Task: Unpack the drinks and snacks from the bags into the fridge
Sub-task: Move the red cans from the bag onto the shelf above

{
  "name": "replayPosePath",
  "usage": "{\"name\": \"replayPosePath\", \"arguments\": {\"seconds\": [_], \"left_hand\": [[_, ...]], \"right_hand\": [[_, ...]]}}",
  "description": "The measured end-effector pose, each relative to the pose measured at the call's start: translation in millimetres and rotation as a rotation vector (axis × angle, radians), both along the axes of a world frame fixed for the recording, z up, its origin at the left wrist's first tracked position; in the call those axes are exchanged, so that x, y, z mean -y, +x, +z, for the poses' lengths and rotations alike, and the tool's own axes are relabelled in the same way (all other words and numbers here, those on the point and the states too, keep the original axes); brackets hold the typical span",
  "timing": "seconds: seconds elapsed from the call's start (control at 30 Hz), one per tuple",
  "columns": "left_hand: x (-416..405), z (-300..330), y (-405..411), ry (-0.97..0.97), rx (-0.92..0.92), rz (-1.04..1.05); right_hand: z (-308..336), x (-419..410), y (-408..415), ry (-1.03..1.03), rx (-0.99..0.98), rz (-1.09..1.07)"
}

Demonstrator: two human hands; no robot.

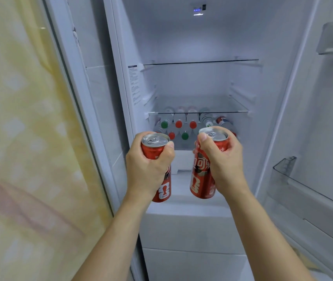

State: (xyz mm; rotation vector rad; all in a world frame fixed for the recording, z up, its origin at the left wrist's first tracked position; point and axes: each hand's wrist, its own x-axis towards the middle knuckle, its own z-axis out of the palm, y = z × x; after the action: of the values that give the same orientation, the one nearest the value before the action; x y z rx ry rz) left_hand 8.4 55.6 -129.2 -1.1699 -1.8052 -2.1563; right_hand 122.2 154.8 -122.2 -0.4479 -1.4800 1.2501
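Note:
I hold two tall red cola cans upright in front of the open fridge [192, 37]. My left hand [147, 169] grips the left can [154, 146] around its upper half. My right hand [226, 163] grips the right can [201, 179], thumb near its silver top. Both cans hang in the air in front of the lower glass shelf [198, 112]. Under that shelf lie several bottles [178, 123] on their sides with red and green caps toward me.
An upper glass shelf [200, 62] is bare. The open fridge door at the right carries clear door bins [283, 167]. White drawers [192, 230] sit below the cans. A yellow patterned curtain or wall [19, 138] fills the left side.

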Motion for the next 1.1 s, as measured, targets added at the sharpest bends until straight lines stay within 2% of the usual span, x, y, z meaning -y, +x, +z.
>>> {"name": "replayPosePath", "arguments": {"seconds": [0.4, 1.1], "left_hand": [[-88.7, 25.2, -54.5, 0.031, -0.037, 0.072], [-233.2, 69.3, -158.0, 0.043, -0.051, 0.114]], "right_hand": [[25.2, -84.3, -60.4, 0.013, -0.064, 0.022], [71.2, -224.7, -173.1, 0.036, -0.007, -0.114]]}}
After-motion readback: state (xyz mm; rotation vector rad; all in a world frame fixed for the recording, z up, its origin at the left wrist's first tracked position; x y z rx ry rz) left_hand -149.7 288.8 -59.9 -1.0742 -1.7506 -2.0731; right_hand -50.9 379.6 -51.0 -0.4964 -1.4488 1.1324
